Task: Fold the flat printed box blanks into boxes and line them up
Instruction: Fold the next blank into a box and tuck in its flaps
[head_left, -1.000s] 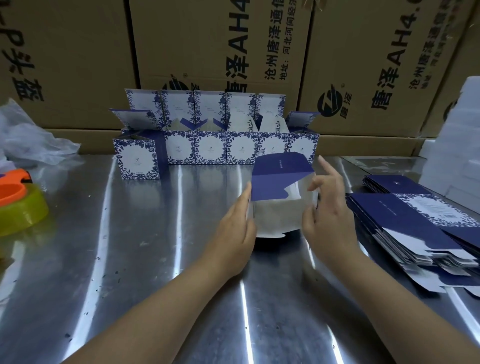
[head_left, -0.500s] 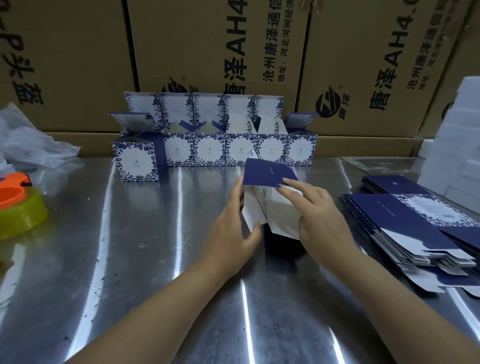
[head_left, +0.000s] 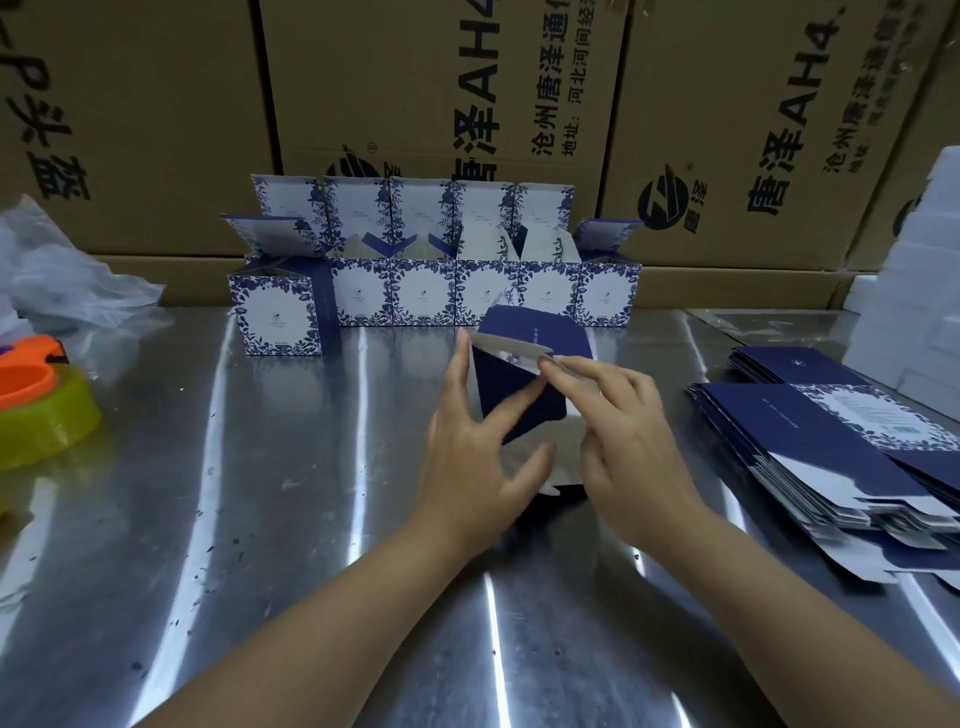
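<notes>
Plastic bag: crumpled, far left on the table.
Tape dispenser: orange and yellow, at the left edge.
Row of boxes: blue-and-white floral, lids up, along the cartons at the back. The leftmost stands forward of the rest.
Left hand: fingers spread and straight over the box's dark blue flap, thumb against its white panel.
Box: mid-table, half-folded, between both hands, just before the row.
Right hand: index finger stretched onto the white flap's edge, other fingers loosely bent.
Blanks: stacked flat, right.
Foam blocks: white, far right.
</notes>
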